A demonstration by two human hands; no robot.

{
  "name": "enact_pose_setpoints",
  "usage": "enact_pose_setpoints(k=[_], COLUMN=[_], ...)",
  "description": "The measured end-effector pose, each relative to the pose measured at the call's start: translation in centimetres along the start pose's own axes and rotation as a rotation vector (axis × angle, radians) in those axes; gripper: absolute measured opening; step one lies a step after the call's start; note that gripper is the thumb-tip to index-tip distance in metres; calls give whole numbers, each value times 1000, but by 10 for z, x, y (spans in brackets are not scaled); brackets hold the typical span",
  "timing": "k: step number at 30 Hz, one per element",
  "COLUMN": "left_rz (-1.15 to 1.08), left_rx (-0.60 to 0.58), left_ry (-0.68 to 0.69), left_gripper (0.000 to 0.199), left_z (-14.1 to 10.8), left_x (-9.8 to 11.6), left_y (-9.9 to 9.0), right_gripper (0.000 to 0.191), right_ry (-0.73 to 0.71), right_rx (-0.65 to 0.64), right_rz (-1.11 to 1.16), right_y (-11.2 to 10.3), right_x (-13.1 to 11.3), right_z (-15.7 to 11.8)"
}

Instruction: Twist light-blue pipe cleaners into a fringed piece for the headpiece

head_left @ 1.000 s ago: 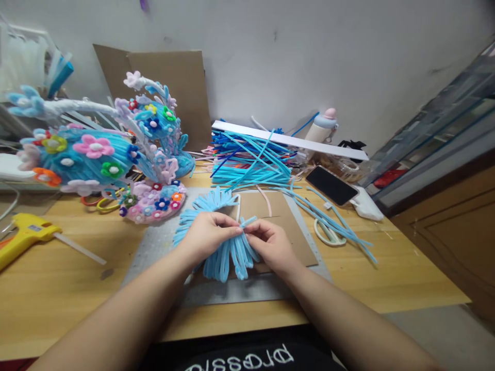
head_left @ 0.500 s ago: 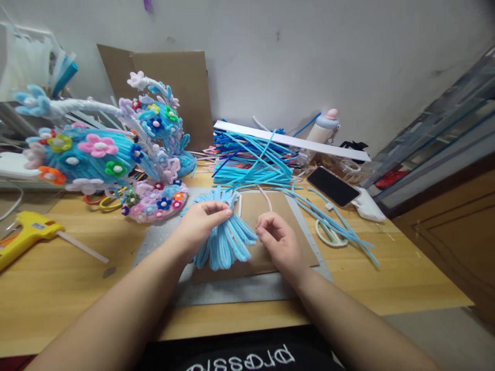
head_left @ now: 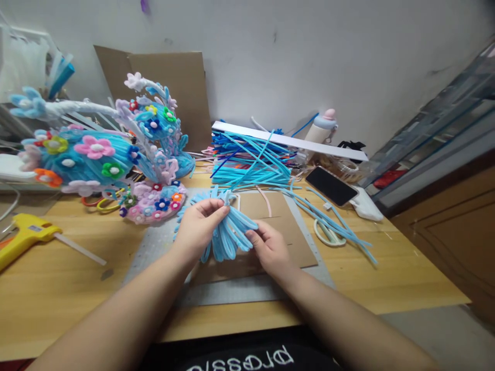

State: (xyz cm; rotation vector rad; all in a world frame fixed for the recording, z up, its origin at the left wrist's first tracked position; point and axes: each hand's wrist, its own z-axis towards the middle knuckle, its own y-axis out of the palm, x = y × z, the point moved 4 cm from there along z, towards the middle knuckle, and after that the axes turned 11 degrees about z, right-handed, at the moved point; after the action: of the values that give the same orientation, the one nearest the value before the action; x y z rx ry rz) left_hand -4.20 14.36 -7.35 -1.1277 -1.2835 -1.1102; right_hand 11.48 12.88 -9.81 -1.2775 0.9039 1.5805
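A bunch of looped light blue pipe cleaners (head_left: 228, 239) fans out above a piece of cardboard (head_left: 292, 232). My left hand (head_left: 199, 221) is closed on the bunch near its gathered top, thumb and fingers pinching it. At the right side of the fan, my right hand (head_left: 268, 247) pinches the end of one of the loops between thumb and fingers. The far loops on the left are partly hidden behind my left hand. A pale pink pipe cleaner (head_left: 265, 201) lies on the cardboard behind my right hand.
A grey mat (head_left: 228, 296) lies under the cardboard. Flower-covered pipe-cleaner models (head_left: 96, 154) stand at left, near a yellow glue gun (head_left: 33, 232). Behind is a pile of blue pipe cleaners (head_left: 251, 165). To the right are a phone (head_left: 332, 185) and loose blue stems (head_left: 340, 221).
My right hand has moved left and down to the fan and now pinches a loop's end. The bunch has tilted a little, its loops swinging towards the right. The view has shifted slightly.
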Motion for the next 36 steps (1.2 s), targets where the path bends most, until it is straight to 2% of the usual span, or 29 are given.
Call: enact_pose_setpoints(k=[2,5,9,12,16,21,31,36], left_rz=[-1,-8,-31,-50,-44,-46,-99,-95], left_rx=[-2,-1,3,-1,4,24,18,20], left_ry=[2,1,-19,-31,-43,-54,-37,-45], left_gripper=[22,22,23,24,23,23,20,23], left_z=[0,0,-1,-1,-1,-1,-3,0], left_x=[0,1,1,1,-1,-4,-10,-11], left_y=[0,0,0,1,1,2,6,4], right_gripper=[25,24,23,24,22,22,25,29], right_ry=[-51,2,112,129,57,-20,-45,55], right_rx=[-26,-26,-26,-43,-83,-69,-38,-21], right_rz=[-95,-128,46,164,-12,-199,-193,-85], right_y=[0,0,3,5,5,4,6,5], right_x=[-4,-2,8,10,4,-1,-3,5], right_z=[0,-1,0,1,0,-2,-2,-2])
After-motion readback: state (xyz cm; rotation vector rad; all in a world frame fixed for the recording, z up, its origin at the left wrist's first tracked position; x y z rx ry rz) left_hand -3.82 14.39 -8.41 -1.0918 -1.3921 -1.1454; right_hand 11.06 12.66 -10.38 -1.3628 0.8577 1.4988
